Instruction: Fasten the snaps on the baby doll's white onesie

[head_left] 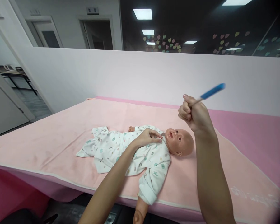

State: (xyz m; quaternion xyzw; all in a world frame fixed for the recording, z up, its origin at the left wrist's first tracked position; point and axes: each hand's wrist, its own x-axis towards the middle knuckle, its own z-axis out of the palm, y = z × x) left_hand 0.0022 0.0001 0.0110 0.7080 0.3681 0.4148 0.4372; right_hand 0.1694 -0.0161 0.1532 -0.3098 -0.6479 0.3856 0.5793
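Note:
A baby doll [180, 141] lies on its back, head to the right, dressed in a white printed outfit [151, 155]. One doll arm [140, 211] hangs over the front edge of the bed. My left hand [148, 138] rests on the doll's chest near the collar, fingers loosely bent, with the thumb and index finger apart. Raised above and to the right of the doll's head, my right hand [193, 112] is closed round a thin stick with a blue end [212, 91]. The blue part points up and right and is slightly blurred; its exact kind is unclear.
A pale pink blanket [67, 133] covers the padded bed, over a brighter pink surface [242, 137] at the right. A white low wall [142, 74] runs along the back, below dark glass. At the far left stands a door [4, 105].

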